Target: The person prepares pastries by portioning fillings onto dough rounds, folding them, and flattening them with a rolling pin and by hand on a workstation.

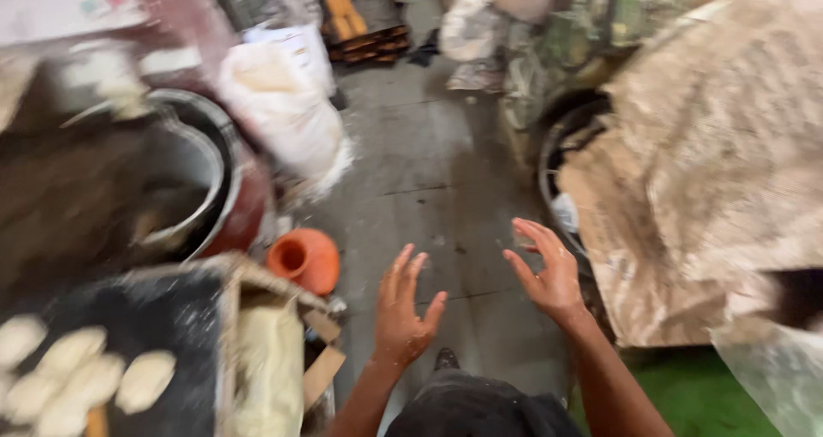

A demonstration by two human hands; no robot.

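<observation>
You see an orange clay pot (302,259) on the floor; left of it sits a metal drum (184,175), below-left pale dough pieces (77,373), above it a white sack (283,115).

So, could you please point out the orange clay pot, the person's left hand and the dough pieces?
orange clay pot (304,259), head view, on its rounded side.
left hand (401,317), head view, back of the hand.
dough pieces (146,379), head view, middle of one piece.

Two hands: left hand (401,310), right hand (545,270). One orange pot (304,259). About six dough pieces (144,379).
</observation>
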